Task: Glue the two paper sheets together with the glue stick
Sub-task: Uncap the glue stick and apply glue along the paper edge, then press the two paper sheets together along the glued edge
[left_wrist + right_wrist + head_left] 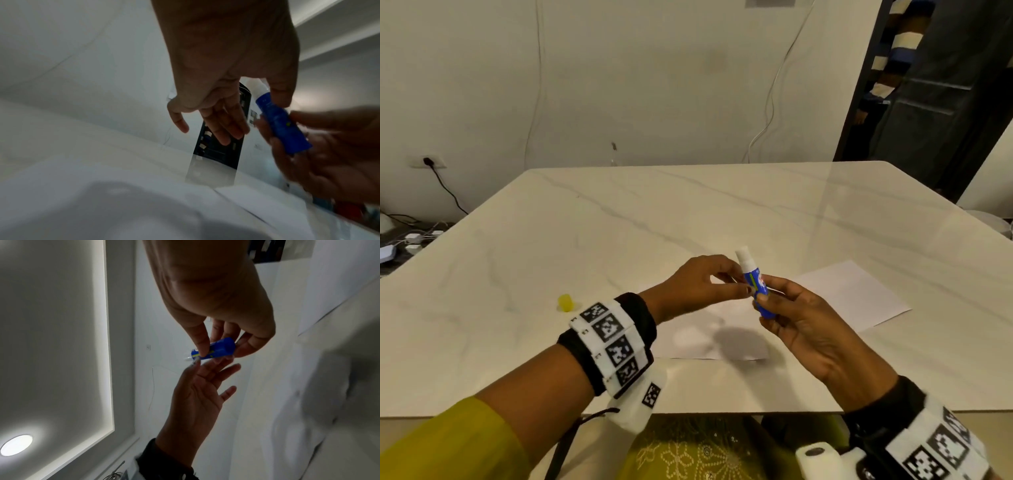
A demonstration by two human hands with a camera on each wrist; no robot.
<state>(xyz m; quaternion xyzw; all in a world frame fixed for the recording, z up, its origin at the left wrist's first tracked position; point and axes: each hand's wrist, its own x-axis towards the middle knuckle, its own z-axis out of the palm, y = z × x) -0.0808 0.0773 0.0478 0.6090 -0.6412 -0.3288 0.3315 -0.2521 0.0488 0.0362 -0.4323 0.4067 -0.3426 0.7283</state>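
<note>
My right hand [765,289] pinches the blue body of the glue stick [753,279] between thumb and fingers and holds it above the table, white tip up and uncapped. From the left, my left hand [738,284] touches the stick just below the tip, its fingers loosely straight. The left wrist view shows the glue stick [281,126] beside my left thumb; the right wrist view shows the glue stick [220,348] in my right fingers. One white paper sheet [688,339] lies under the hands, a second sheet [859,294] to the right. A yellow cap [565,303] stands on the table at the left.
The pale marble table [619,222] reaches to the wall. A plug socket [429,161] and cables lie at the far left. A person in a striped sleeve [893,51] stands in the dark doorway at back right.
</note>
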